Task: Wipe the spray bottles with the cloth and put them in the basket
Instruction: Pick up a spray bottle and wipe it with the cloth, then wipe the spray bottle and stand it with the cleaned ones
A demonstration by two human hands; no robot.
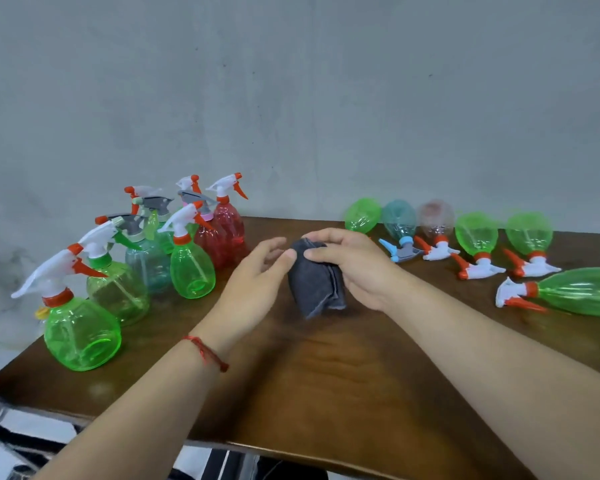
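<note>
My right grip (347,268) clamps the cloth (316,289); my left grip (257,282) is loose, fingers apart, just beside it.

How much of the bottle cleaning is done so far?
Nothing looks finished: no bottle is in a basket, and no basket shows. In hand: the right hand grips the grey cloth, the left hand touches it, and neither holds a bottle. Still to do: the standing bottles and the lying bottles all wait on the table.
</note>
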